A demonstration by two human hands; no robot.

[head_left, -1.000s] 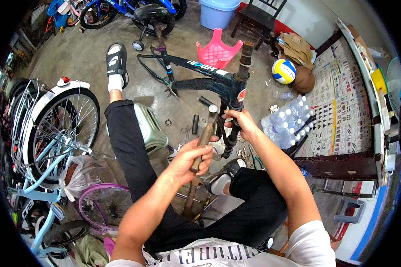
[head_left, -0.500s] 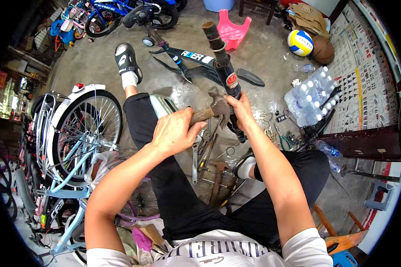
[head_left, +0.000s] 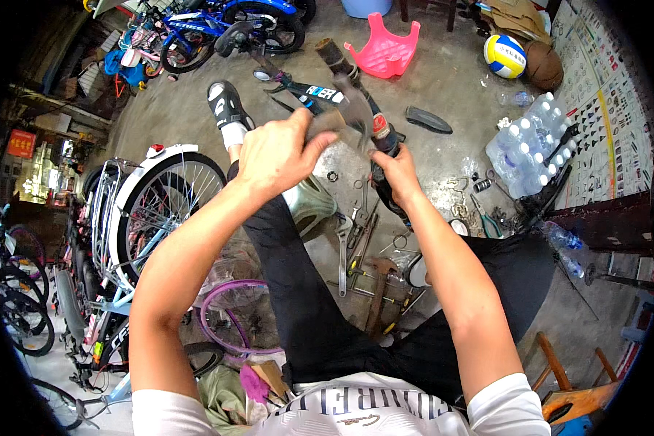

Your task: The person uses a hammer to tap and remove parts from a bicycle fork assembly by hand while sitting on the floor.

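Head view: the right hand (head_left: 398, 177) grips a black metal bicycle frame (head_left: 321, 91) by its tilted front tube (head_left: 382, 129). Left of that tube, the left hand (head_left: 277, 156) closes around a brown-handled claw hammer (head_left: 325, 126), its head blurred; contact cannot be told. Beyond the frame is a pink plastic stool (head_left: 385, 52); nearer the person, a silver metal wrench (head_left: 343, 254).

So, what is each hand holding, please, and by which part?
Left hand: hammer, by its handle. Right hand: bicycle frame's front tube, below the red badge.
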